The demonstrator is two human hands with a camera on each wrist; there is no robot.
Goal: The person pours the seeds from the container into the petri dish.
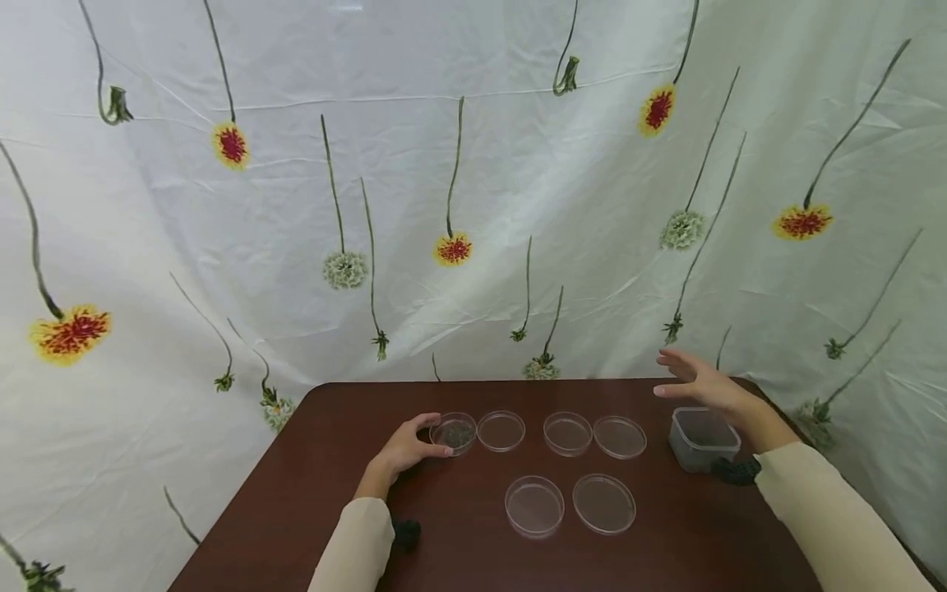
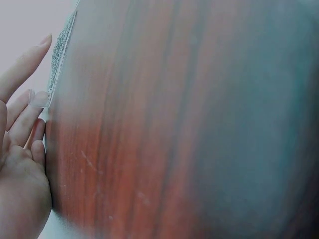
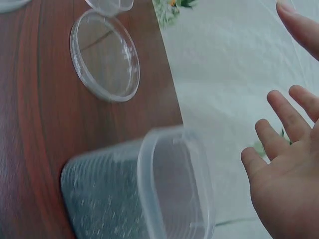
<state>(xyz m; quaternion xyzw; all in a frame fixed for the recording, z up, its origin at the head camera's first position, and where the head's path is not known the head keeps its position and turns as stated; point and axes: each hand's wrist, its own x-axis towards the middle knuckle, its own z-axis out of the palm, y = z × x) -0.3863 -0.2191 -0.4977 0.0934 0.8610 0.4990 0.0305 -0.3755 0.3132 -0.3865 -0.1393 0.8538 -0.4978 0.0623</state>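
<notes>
At the left end of the back row, a clear petri dish (image 1: 454, 434) holds a layer of dark grains. My left hand (image 1: 405, 445) grips it from the left, thumb and a finger on opposite sides of its rim. In the left wrist view the grains (image 2: 61, 47) show through the dish's side, with fingers at its edge. My right hand (image 1: 706, 386) is raised, fingers spread and holding nothing, above and behind a clear plastic tub (image 1: 703, 448). The right wrist view shows dark grains (image 3: 107, 199) through the tub's wall.
To the right of the gripped dish stand more clear dishes or lids: one (image 1: 501, 432) close beside it, then a pair (image 1: 567, 434). A second pair (image 1: 534, 506) lies nearer the front. The dark wooden table (image 1: 459, 543) ends at a white flowered cloth (image 1: 488, 329).
</notes>
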